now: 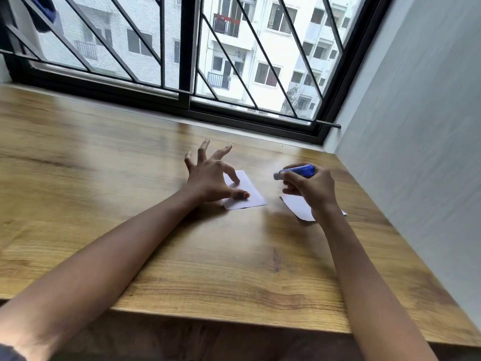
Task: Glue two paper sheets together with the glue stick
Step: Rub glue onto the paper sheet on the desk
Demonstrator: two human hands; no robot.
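Wooden table (208, 269) fills the lower frame. At its centre the left hand (208, 175), fingers splayed wide, presses thumb and forefinger tips on the left paper sheet (251, 198). Just right of it, the right hand (312, 190) curls round a blue glue stick (299, 171) above the right paper sheet (296, 207), and a barred window (186, 48) spans the top.

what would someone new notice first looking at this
The blue glue stick stands out, gripped in the right hand above a white paper sheet on the wooden table. Beside it, the left hand, fingers splayed, presses thumb and forefinger on a second paper sheet. Behind, a black-barred window fills the top.
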